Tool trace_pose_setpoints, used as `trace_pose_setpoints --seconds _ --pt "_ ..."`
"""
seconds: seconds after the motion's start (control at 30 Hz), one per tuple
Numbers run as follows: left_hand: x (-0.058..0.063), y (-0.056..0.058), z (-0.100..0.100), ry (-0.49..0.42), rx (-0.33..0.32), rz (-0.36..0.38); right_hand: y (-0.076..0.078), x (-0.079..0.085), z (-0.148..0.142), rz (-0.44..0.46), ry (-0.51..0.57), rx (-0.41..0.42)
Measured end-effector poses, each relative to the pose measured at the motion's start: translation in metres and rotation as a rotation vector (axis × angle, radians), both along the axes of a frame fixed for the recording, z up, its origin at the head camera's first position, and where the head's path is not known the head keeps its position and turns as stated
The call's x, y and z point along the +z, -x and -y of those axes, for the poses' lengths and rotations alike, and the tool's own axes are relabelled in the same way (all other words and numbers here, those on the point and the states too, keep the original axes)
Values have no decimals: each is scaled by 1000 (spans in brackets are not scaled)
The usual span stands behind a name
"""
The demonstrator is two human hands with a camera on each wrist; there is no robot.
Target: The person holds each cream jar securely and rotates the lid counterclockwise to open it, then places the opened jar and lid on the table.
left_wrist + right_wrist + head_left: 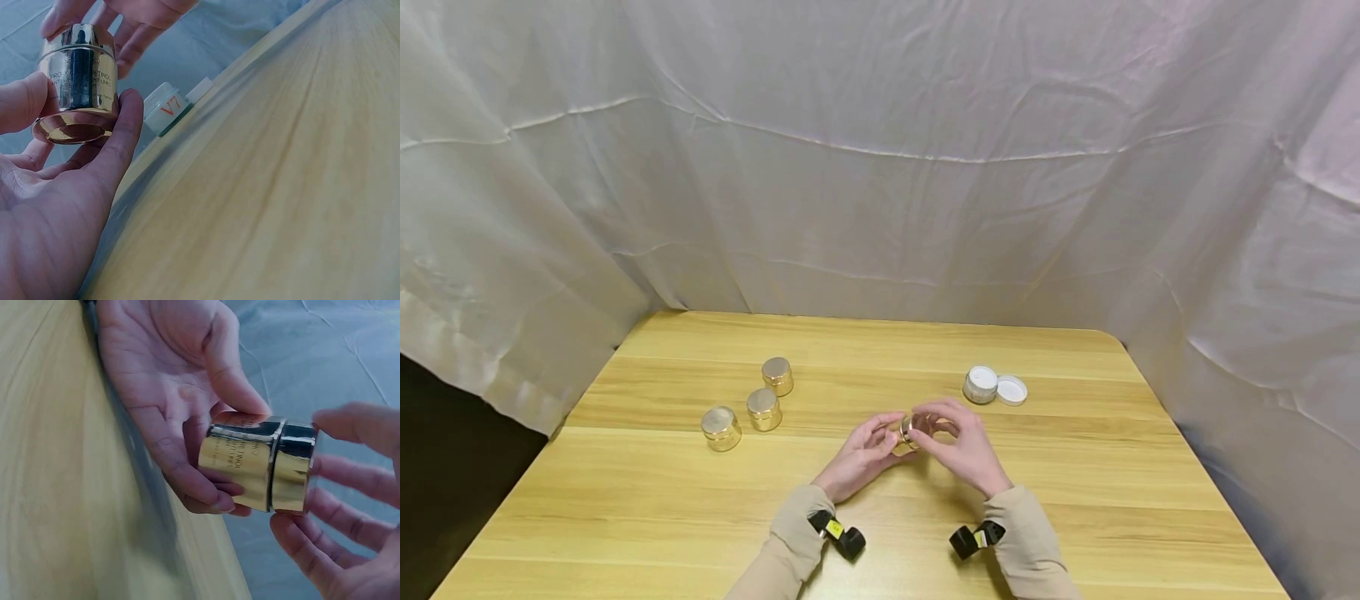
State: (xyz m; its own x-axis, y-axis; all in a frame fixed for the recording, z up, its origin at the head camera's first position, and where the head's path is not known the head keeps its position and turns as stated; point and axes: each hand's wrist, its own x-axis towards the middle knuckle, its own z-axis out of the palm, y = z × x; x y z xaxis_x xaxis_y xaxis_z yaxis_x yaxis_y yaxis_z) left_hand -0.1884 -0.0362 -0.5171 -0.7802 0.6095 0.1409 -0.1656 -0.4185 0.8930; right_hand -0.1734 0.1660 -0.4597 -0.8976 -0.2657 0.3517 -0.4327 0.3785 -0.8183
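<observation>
Above the table's front middle, my left hand (pixel 861 454) grips the body of a shiny gold cream jar (pixel 240 456) with dark lettering. The jar is tilted, its lid end toward my right hand (pixel 964 446). Thumb and fingers of that right hand pinch the rim of the gold lid (pixel 294 465), which sits on the jar with a thin dark seam between the two. In the left wrist view the jar's flared base (pixel 75 128) shows below the left thumb.
Three gold lidded jars, one of them a front jar (pixel 721 429), stand on the left of the wooden table (pixel 700 517). At the back right is a white-topped jar (pixel 981 385) marked V7, with a white lid (pixel 1012 390) beside it. A pale curtain (pixel 880 217) hangs behind.
</observation>
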Motion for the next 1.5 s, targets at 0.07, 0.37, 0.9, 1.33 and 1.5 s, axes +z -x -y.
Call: trace_pose_setpoints --seconds 0.07,0.37,0.9,1.33,1.5 --pt "1 0 0 1 -5 0 0 0 -1 -13 -10 29" --pt "0 -1 0 9 1 -2 -1 -1 2 -15 -49 -35" --pt "-1 0 0 -2 -9 -11 0 -2 0 -59 -45 24" --pt "-3 1 0 -15 -7 -14 0 -2 3 -53 -62 -37" --pt "-4 2 0 0 -7 -18 -1 -2 1 -76 -87 1"
